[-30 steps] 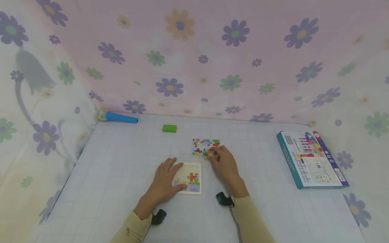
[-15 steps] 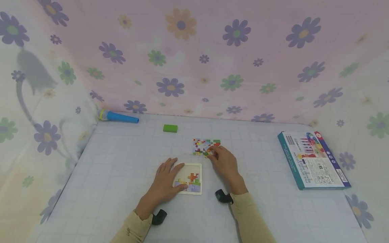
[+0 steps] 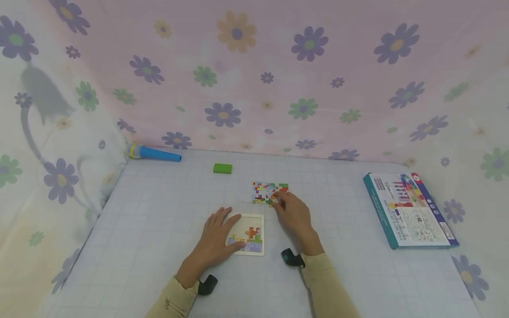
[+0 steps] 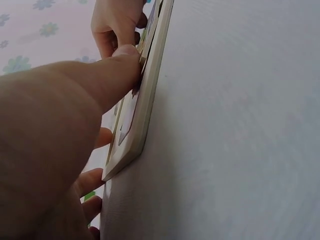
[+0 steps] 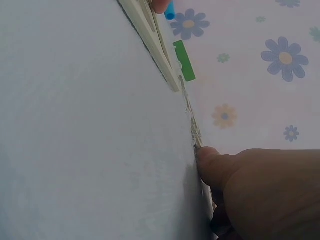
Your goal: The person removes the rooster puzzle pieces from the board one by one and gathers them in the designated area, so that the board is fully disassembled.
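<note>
My left hand (image 3: 216, 236) lies spread over the left side of a square puzzle tray (image 3: 263, 235). Its thumb (image 4: 122, 57) presses on the near part of the tray, where a few joined jigsaw pieces (image 3: 254, 245) sit along the bottom. An orange-printed piece (image 3: 252, 232) is just above them; the tray's upper part shows bare backing. Beyond the tray, my right hand (image 3: 295, 214) pinches a colourful jigsaw piece (image 3: 269, 200) between thumb and index finger, low at the table. That piece is in the near row of a small group of loose pieces (image 3: 270, 187), partly hidden by the fingers.
A green block (image 3: 222, 168) lies behind the pieces. At the back left is a blue toy microphone (image 3: 159, 154) with a yellow collar. A flat printed box (image 3: 411, 210) with a teal side lies at the right. Flowered cloth (image 3: 246, 88) walls surround the table (image 3: 159, 190).
The piece at my right fingertips has gone from a tilted position to lying in line with its neighbours. My right hand has barely shifted; my left hand keeps its place on the tray.
</note>
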The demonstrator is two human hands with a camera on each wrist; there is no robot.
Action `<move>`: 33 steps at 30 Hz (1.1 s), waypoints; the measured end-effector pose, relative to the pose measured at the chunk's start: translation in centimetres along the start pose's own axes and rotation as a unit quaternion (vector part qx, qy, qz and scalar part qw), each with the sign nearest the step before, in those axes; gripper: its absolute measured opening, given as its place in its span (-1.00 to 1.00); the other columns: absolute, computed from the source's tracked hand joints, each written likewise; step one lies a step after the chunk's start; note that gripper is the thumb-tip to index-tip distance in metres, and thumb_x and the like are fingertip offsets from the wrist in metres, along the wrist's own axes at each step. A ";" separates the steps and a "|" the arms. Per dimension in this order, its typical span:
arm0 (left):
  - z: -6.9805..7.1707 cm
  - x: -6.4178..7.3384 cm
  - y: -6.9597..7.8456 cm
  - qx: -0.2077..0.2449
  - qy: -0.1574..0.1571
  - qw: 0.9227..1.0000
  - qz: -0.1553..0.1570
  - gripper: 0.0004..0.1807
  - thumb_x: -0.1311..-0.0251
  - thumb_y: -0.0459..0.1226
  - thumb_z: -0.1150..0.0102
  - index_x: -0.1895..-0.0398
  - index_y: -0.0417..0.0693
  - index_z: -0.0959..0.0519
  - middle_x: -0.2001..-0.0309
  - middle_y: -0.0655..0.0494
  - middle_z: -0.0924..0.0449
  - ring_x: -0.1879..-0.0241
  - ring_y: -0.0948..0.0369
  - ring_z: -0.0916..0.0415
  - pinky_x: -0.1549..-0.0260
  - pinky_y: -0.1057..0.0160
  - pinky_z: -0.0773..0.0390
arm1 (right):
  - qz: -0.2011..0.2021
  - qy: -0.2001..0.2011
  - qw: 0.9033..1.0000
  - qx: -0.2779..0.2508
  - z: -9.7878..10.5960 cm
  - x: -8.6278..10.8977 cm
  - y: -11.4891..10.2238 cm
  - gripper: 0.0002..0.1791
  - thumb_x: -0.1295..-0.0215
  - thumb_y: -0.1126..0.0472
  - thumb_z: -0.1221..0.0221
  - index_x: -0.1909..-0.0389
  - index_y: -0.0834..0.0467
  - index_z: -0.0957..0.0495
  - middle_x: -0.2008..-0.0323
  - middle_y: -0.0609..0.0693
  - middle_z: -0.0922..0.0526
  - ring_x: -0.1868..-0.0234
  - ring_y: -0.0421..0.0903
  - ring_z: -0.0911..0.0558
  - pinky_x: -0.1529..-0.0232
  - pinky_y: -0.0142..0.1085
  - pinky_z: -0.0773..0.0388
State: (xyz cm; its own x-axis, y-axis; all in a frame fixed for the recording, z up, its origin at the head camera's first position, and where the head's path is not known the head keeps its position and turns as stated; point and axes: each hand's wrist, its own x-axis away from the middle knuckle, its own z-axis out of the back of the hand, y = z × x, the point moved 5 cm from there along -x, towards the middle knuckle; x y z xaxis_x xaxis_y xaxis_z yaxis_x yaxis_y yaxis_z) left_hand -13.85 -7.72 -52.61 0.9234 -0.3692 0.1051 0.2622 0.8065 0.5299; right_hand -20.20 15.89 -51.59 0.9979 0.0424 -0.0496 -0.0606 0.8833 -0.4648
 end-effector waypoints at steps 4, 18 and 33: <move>0.0 0.0 0.0 0.002 -0.005 1.000 -0.004 -0.07 -0.12 0.16 -0.42 -0.53 0.14 -0.30 -0.61 -0.02 -0.07 -0.63 -0.07 0.11 -0.59 -0.20 0.06 | -0.010 -0.003 1.000 0.004 -0.1 0.1 0.0 -0.62 -0.37 0.09 -0.31 -0.18 0.03 -0.63 0.40 -0.08 -0.54 0.46 -0.17 -0.40 0.45 -0.35 -0.28; -0.2 0.1 0.0 -0.003 0.000 1.000 0.003 -0.04 -0.08 0.12 -0.47 -0.54 0.13 -0.29 -0.61 0.00 -0.08 -0.63 -0.06 0.11 -0.60 -0.18 0.08 | -0.021 0.013 1.000 -0.003 -0.2 0.5 0.0 -0.59 -0.37 0.07 -0.30 -0.21 0.05 -0.60 0.35 -0.07 -0.59 0.45 -0.18 -0.42 0.45 -0.36 -0.30; 0.1 0.3 0.0 0.001 0.007 1.000 -0.011 -0.14 -0.21 0.14 -0.35 -0.53 0.12 -0.31 -0.60 -0.03 -0.10 -0.63 -0.09 0.09 -0.58 -0.22 0.05 | 0.082 -0.041 0.987 -0.135 -1.1 5.3 -2.6 -0.65 -0.14 0.07 -0.49 0.04 -0.01 -0.72 0.35 -0.24 -0.55 0.42 -0.32 -0.38 0.41 -0.47 -0.36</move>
State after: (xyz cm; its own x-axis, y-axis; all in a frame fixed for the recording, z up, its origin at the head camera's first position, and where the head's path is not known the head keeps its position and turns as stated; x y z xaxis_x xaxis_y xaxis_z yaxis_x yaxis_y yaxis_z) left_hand -13.60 -7.83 -52.50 0.9211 -0.3806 0.0817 0.2821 0.7973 0.5335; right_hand -14.80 13.28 -51.65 0.9719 0.2221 -0.0773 -0.2149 0.7053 -0.6755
